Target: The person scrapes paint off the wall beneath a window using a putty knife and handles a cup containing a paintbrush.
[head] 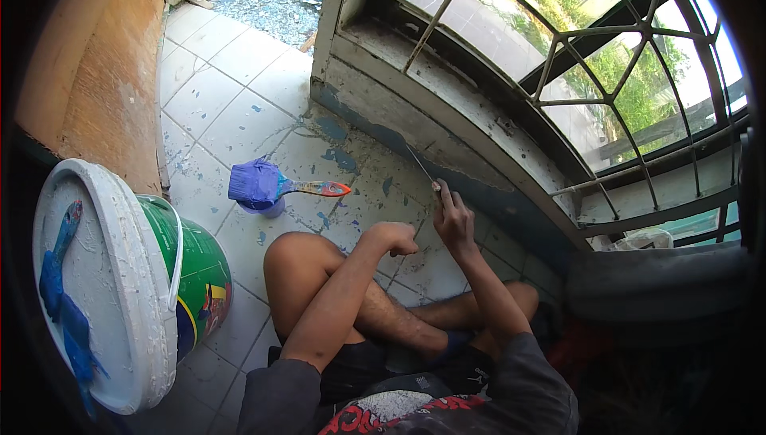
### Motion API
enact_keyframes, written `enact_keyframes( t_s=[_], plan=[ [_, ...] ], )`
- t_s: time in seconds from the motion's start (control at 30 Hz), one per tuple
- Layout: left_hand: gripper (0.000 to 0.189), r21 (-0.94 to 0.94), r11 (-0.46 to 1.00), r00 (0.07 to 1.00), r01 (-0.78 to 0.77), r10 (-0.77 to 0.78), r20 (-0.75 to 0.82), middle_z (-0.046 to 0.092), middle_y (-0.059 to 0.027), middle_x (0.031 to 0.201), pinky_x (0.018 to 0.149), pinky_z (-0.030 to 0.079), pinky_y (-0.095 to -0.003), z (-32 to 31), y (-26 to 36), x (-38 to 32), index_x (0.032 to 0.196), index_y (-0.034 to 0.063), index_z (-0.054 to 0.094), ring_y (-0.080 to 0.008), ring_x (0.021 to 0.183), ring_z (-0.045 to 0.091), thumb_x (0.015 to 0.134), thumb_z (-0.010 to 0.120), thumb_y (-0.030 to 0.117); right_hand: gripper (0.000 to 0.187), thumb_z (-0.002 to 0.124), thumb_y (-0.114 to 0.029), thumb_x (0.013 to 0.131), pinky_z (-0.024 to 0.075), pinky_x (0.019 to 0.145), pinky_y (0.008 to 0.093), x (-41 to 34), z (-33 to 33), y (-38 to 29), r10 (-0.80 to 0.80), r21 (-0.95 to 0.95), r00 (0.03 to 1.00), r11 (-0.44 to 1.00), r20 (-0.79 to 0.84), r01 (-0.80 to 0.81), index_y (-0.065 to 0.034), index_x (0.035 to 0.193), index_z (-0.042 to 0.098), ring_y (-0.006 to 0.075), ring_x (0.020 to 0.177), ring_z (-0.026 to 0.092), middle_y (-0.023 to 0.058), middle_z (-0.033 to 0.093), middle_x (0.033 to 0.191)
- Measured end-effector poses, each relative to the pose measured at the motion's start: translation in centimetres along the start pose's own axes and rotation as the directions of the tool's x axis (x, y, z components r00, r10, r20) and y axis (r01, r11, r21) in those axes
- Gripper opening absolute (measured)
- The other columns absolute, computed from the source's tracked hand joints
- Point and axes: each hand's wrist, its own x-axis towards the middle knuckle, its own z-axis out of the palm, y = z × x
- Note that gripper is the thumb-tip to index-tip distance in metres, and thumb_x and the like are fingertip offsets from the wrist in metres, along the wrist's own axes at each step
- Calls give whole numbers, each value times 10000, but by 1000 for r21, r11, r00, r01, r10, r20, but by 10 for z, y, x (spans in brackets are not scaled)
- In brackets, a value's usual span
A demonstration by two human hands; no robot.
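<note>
My right hand [455,216] grips the short handle of a thin metal-bladed tool [421,164], possibly a scraper seen edge-on. Its tip points at the foot of the wall [413,127], where blue-grey paint meets a bare, chipped patch; whether it touches there I cannot tell. My left hand [395,238] is curled closed above my crossed legs, and no object shows in it. Left of my hands, a wide paintbrush [257,183] coated in violet paint lies across a small violet paint container [266,209], its orange-tipped handle pointing right.
At the left stands a green paint bucket [200,273] with a white lid [111,291] bearing a blue-stained brush [63,255]. Paint flakes litter the white tiles [221,106]. A wooden panel [114,88] edges the left side; a barred window [574,64] rises on the right.
</note>
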Motion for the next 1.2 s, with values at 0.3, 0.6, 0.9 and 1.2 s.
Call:
enact_keyframes(
  t_s=[0.3, 0.6, 0.9, 1.2],
  plan=[
    [397, -2, 1000, 1000, -8, 8, 14, 679, -218, 776, 670, 510, -439, -8, 14, 3, 770, -66, 663, -332, 756, 674, 808, 571, 319, 407, 546, -181, 955, 538, 566, 458, 3, 15, 33, -20, -36, 1000, 999, -12, 20, -46, 1339, 539, 381, 682, 658, 204, 650, 901],
    [313, -13, 999, 999, -35, 34, -21, 671, -232, 715, 657, 518, -439, -4, 17, 7, 700, -63, 682, -344, 722, 683, 694, 552, 221, 414, 551, -190, 942, 547, 588, 476, -16, 25, 37, 79, -69, 996, 995, 42, -76, -62, 1335, 544, 386, 705, 664, 205, 651, 904],
    [359, -17, 999, 998, -48, 47, -44, 655, -213, 680, 630, 507, -440, -1, 5, 9, 683, -55, 656, -343, 659, 664, 772, 556, 278, 382, 579, -161, 924, 545, 555, 468, -1, 17, 12, 52, -46, 999, 998, -15, -53, -73, 1296, 576, 384, 653, 656, 193, 653, 878],
    [338, -40, 998, 998, -38, 37, -41, 658, -195, 679, 654, 506, -447, 2, 1, 12, 674, -42, 658, -331, 691, 668, 768, 555, 266, 395, 607, -129, 906, 548, 555, 421, 1, 5, 4, 116, -72, 993, 990, -31, -118, -74, 1297, 588, 362, 692, 673, 192, 656, 902]
  ],
)
